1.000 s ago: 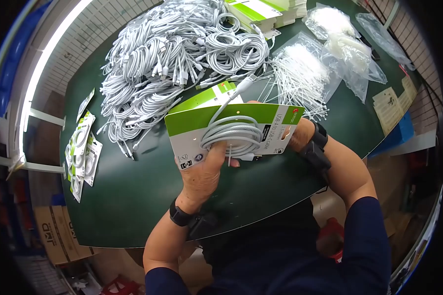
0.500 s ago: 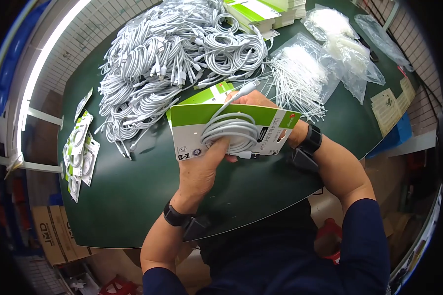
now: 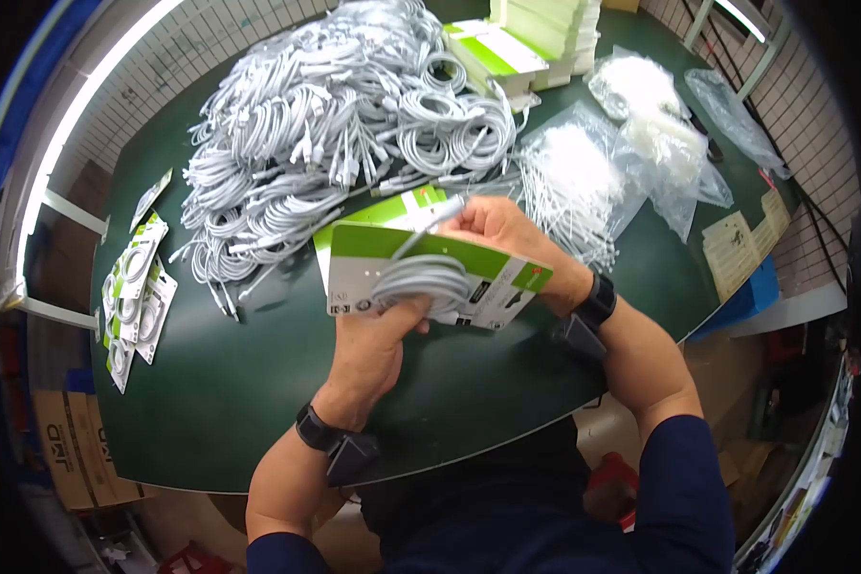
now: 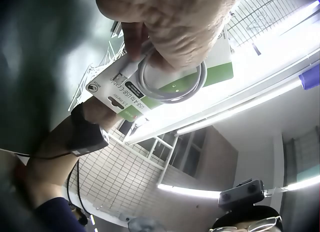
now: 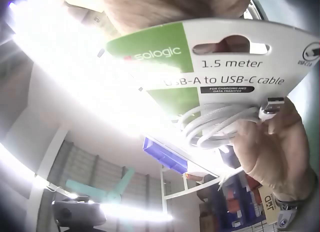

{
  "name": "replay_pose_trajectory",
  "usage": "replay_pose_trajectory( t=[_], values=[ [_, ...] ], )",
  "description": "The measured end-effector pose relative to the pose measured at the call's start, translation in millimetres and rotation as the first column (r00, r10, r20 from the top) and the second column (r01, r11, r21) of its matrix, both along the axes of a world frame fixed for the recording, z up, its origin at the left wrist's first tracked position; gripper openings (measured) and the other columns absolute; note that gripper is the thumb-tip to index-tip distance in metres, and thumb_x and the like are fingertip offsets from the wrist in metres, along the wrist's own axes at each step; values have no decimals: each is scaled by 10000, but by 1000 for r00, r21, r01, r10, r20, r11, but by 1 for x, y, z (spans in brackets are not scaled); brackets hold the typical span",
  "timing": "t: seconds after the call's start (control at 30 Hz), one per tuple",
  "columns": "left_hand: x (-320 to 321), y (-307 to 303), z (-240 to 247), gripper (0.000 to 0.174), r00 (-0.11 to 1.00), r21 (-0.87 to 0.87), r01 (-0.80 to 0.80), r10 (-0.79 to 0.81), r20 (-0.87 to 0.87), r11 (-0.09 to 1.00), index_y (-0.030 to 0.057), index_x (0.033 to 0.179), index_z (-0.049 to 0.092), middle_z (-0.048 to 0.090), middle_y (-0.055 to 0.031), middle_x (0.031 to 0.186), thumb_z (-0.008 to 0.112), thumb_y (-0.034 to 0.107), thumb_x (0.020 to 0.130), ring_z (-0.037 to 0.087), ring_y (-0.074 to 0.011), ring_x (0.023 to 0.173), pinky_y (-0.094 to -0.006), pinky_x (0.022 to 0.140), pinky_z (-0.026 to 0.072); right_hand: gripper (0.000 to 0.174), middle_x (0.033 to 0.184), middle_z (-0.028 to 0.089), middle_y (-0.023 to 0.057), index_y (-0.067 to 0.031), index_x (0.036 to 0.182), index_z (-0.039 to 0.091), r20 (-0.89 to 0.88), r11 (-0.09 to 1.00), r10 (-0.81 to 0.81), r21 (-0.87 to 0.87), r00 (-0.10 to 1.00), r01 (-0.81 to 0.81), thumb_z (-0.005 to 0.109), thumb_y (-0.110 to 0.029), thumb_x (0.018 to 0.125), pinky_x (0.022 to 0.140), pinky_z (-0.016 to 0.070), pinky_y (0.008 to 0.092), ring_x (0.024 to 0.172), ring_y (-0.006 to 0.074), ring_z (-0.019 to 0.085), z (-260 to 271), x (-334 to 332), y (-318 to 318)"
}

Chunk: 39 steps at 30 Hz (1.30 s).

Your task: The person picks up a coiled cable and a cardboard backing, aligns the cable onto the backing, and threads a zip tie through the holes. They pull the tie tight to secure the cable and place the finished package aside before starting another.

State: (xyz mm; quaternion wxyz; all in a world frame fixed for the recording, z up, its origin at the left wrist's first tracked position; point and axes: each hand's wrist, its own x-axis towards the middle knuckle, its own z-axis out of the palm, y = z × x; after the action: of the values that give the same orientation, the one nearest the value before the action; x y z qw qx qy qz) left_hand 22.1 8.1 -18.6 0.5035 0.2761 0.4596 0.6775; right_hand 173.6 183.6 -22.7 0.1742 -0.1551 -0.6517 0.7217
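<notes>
In the head view my left hand (image 3: 368,349) grips a white and green packaging card (image 3: 354,273), its thumb over a coiled white USB cable (image 3: 421,282) on the card's front. The right wrist view shows the printed "USB-A to USB-C cable" text and the cable's metal USB-A plug (image 5: 272,106) beside the left thumb. One cable end rises above the card's top edge. My right hand (image 3: 507,234) is behind the card's upper right side, fingers bent close to that cable end; I cannot tell what they hold. In the left wrist view, the coil lies under the left hand.
A large heap of white cables (image 3: 297,134) covers the back left. Stacked green cards (image 3: 497,53) stand behind, and more lie under the held card. White cable ties (image 3: 569,182) and plastic bags (image 3: 655,124) are at right. Packed cable cards (image 3: 134,277) lie at left.
The held card has shifted left and tilted, its right end dropping lower. My right hand has come up behind the card, its fingers now showing above the top edge near the cable end.
</notes>
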Motion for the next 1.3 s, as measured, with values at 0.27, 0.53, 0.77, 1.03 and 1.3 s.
replay_pose_trajectory(
  t=[0.27,0.53,0.77,1.03,1.3],
  values=[
    [11,-2,-2,301,988,-40,-100,104,110,994,2,1206,706,755,-60,1093,756,-37,911,715,-144,921,-289,699,554,177,1023,733,24,2,1110,682,-9,997,-16,-80,1000,15,695,-168,1064,754,550,238,885,51,649,10,4,6],
    [-1,3,-3,224,955,-32,-219,221,198,975,-8,1123,753,766,-60,1008,794,-4,903,717,-143,852,-284,711,561,216,987,730,22,6,1174,689,-174,981,-187,-90,967,174,752,-122,1011,761,557,243,875,67,666,37,14,-2],
    [-10,12,6,439,909,216,-404,416,-8,889,-31,1303,674,638,-163,1354,835,116,922,650,-197,1172,-340,943,557,224,918,728,11,1,1125,712,-74,843,-377,386,923,375,805,-98,947,718,548,236,816,59,658,39,14,-11],
    [-51,-3,50,664,-167,352,-49,340,-926,935,-2,1360,651,605,-164,1387,914,193,783,535,-328,1358,-477,1103,456,230,936,733,15,5,1121,710,67,857,-327,442,943,266,813,-101,944,716,542,229,830,44,656,42,18,-7],
    [-41,-3,34,555,-162,127,53,134,-978,990,21,1305,684,676,-124,1046,849,121,785,645,-345,1070,-474,940,512,266,951,749,47,-2,1132,717,8,756,-197,638,980,146,829,-67,900,720,555,263,837,79,674,37,13,-17]
  ],
)
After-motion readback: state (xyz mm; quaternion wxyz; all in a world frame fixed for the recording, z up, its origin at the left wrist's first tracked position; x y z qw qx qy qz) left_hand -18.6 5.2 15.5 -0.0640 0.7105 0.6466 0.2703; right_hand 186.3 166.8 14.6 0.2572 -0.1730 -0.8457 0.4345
